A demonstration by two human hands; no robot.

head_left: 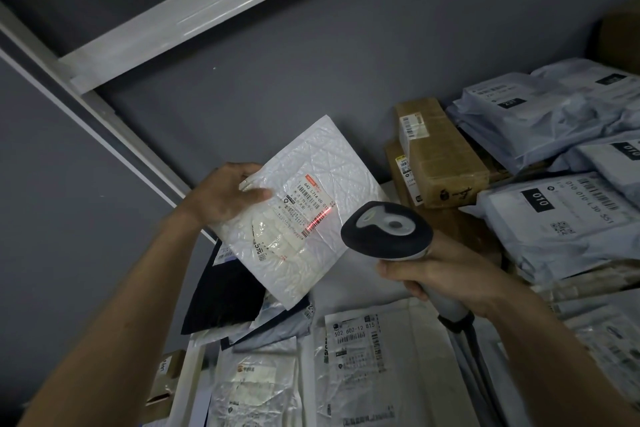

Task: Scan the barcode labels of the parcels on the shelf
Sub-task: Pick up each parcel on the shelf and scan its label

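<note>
The left hand (227,194) holds a white, square padded mailer of crinkled bubble-lined plastic (304,208) lifted above the shelf, thumb laid across its face near the left corner and the other fingers hidden behind it. The mailer is turned like a diamond, one corner up and one down, with its labelled face toward the camera. A white paper shipping label with printed barcodes (304,210) runs diagonally across that face, its long axis from upper left to lower right. A thin red scan line (319,219) crosses the barcode at the label's lower right end.

The right hand (440,276) is wrapped around the pale grey handle of a handheld barcode scanner with a dark rounded plastic head (388,232). The scanner's long axis slopes from lower right to upper left, the head pointing toward the label and lying just beside the mailer's right edge. A dark cable (476,350) leaves the base of the handle and runs downward.

Below the mailer lie a flat black plastic bag (225,291) and several flat white poly mailers with printed labels (356,367), smooth and glossy. To the right stand taped brown cardboard boxes (443,156), rectangular and matt, and beyond them a heap of soft, wrinkled pale grey plastic parcels (554,211). A grey wall (277,62) and a white metal shelf frame (173,14) rise behind.
</note>
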